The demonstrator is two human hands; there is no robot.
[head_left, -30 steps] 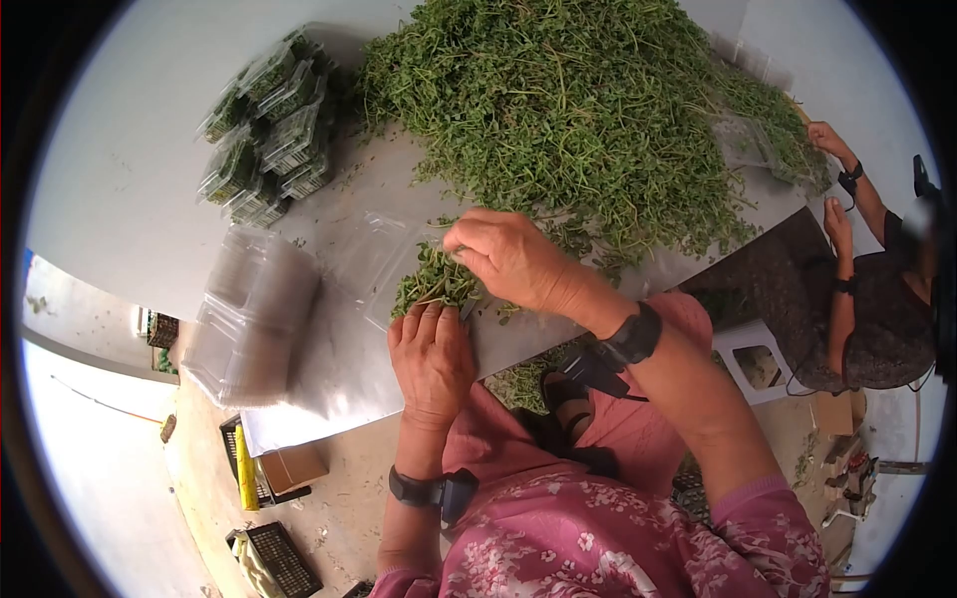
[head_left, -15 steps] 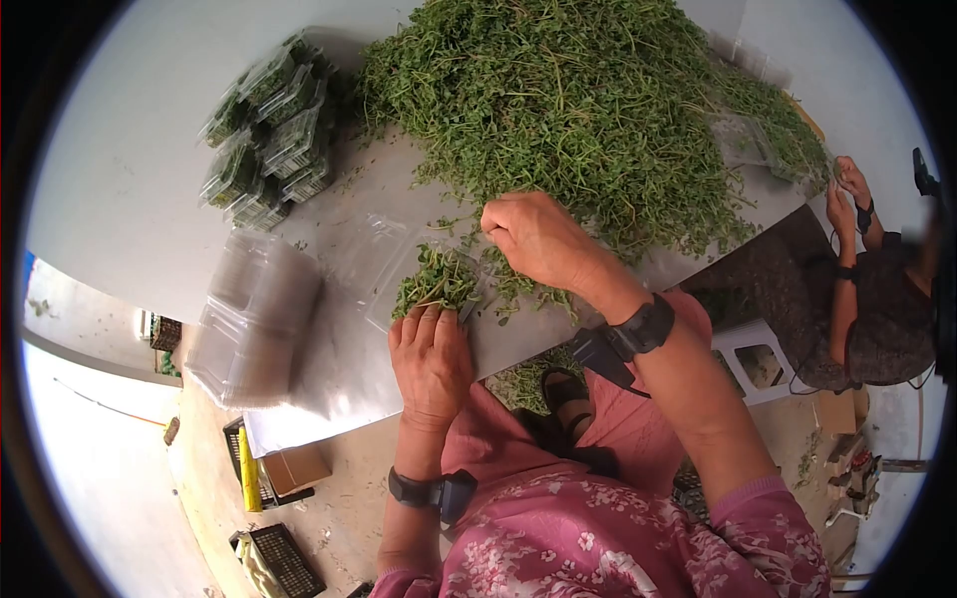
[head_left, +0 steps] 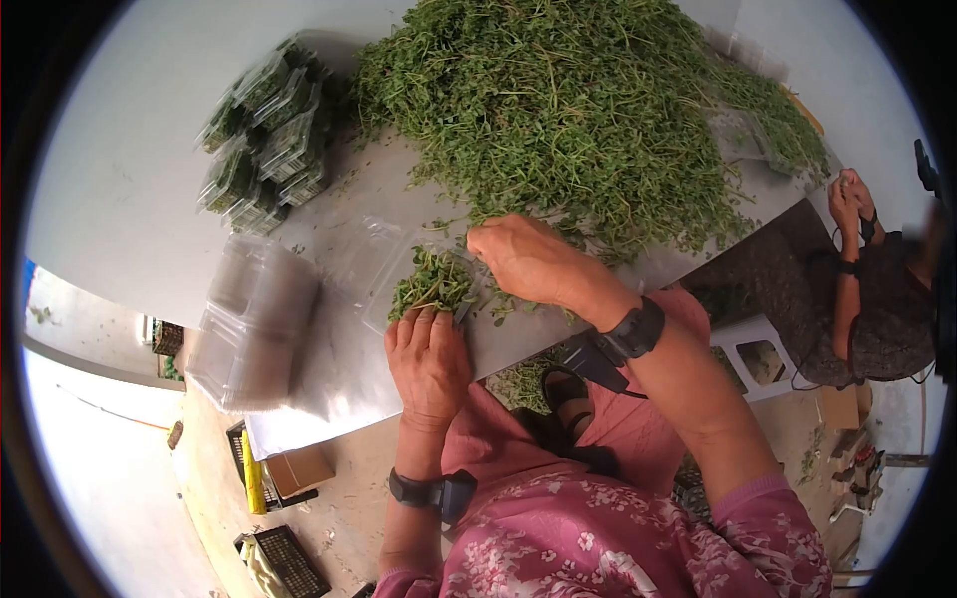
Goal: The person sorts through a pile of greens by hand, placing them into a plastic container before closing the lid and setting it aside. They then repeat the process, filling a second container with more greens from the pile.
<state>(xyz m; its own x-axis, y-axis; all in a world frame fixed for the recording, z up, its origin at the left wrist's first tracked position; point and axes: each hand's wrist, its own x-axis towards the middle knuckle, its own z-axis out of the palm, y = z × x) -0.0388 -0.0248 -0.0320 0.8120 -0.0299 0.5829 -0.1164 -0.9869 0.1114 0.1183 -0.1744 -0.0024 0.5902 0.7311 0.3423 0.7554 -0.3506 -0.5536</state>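
Near the table's front edge, my left hand (head_left: pixel 430 367) presses with its fingers together on a small bunch of green stems (head_left: pixel 436 279), which lies in an open clear plastic container (head_left: pixel 384 261). My right hand (head_left: pixel 525 261) is just right of that bunch, its fingertips curled together; whatever is between them is too small to name. Loose sprigs lie under and beside it. A large heap of greens (head_left: pixel 568 110) covers the back of the table, beyond my right hand.
Filled clear boxes (head_left: pixel 289 145) are stacked at the back left. Empty containers (head_left: pixel 254 319) stand nested at the left front of the table (head_left: pixel 339 384). A co-worker's hands (head_left: pixel 852 199) are at the far right. Black crates (head_left: pixel 284 558) lie on the floor.
My right hand has moved slightly left and toward me, closer to the small bunch. My left hand has stayed nearly in place. The co-worker's hands have come closer together.
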